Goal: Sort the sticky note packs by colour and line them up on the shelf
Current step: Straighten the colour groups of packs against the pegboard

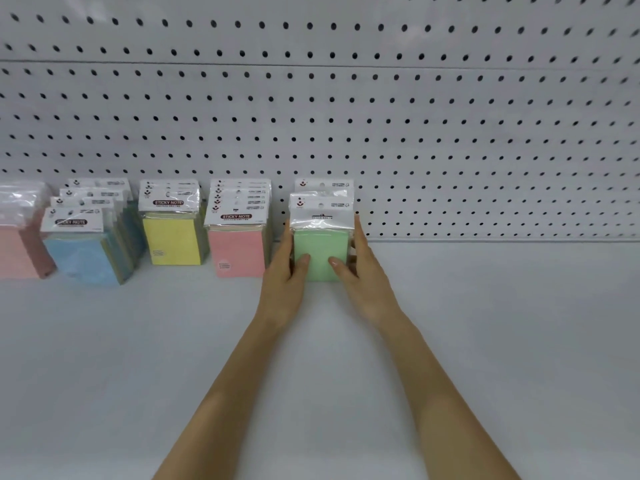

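- Pink packs (pixel 17 244) sit at the far left of the shelf (pixel 485 323), cut off by the frame edge and blurred.
- Blue packs (pixel 83 254) come next, standing one behind another in a row that runs back toward the pegboard (pixel 415 116); the row is slightly askew.
- Yellow packs (pixel 172 240) stand upright just to the right, also in a row front to back, apart from the blue ones.
- A second row of pink packs, the salmon row (pixel 237 251), stands just beside the yellow one, with a "STICKY NOTE" label on the front header.
- The left hand (pixel 284 275) grasps the front green pack (pixel 320 251) – thumb on its front face, fingers up along its left edge. This grip lies close beside the salmon row.
- The front green pack stands upright on the shelf, right of the salmon row, with the rear green pack (pixel 323 184) directly behind it near the pegboard; only that one's white header shows.
- The right hand (pixel 363 275) mirrors the left – thumb on the front face, fingers up the right edge, its grip closed on the same pack.
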`<action>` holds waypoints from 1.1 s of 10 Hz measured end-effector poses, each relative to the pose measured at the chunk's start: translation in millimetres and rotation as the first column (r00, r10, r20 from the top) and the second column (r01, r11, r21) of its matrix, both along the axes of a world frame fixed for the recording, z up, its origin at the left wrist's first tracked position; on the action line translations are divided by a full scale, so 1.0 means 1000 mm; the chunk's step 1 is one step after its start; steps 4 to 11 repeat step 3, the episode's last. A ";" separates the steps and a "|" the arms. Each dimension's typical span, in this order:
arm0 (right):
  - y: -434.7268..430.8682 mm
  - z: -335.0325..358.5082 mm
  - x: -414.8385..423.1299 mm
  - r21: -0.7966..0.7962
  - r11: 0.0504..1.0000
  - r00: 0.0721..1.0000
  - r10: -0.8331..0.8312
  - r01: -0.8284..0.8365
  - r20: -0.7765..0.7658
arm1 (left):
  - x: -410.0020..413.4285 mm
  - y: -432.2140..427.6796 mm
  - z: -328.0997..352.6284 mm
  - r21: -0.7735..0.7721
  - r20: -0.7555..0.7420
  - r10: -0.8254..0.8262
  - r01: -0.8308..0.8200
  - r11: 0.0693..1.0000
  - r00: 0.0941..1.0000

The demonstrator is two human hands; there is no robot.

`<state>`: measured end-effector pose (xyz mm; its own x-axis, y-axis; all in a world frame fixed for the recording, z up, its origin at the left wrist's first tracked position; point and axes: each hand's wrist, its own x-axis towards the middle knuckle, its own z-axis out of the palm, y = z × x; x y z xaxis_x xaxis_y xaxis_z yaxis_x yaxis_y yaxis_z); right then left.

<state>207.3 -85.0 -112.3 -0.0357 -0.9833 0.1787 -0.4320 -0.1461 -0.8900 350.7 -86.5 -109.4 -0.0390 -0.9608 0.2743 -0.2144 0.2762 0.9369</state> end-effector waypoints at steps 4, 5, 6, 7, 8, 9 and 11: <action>0.031 0.008 -0.002 -0.022 0.997 0.997 -0.067 0.068 0.045 | 0.005 0.049 0.002 0.091 0.024 0.084 -0.086 0.992 0.996; 0.031 0.008 -0.002 -0.022 0.997 0.997 -0.067 0.068 0.045 | 0.005 0.049 0.002 0.091 0.024 0.084 -0.086 0.992 0.996; 0.031 0.008 -0.002 -0.022 0.997 0.997 -0.067 0.068 0.045 | 0.005 0.049 0.002 0.091 0.024 0.084 -0.086 0.992 0.996; 0.031 0.008 -0.002 -0.022 0.997 0.997 -0.067 0.068 0.045 | 0.005 0.049 0.002 0.091 0.024 0.084 -0.086 0.992 0.996; 0.031 0.008 -0.002 -0.022 0.997 0.997 -0.067 0.068 0.045 | 0.005 0.049 0.002 0.091 0.024 0.084 -0.086 0.992 0.996; 0.031 0.008 -0.002 -0.022 0.997 0.997 -0.067 0.068 0.045 | 0.005 0.049 0.002 0.091 0.024 0.084 -0.086 0.992 0.996; 0.031 0.008 -0.002 -0.022 0.997 0.997 -0.067 0.068 0.045 | 0.005 0.049 0.002 0.091 0.024 0.084 -0.086 0.992 0.996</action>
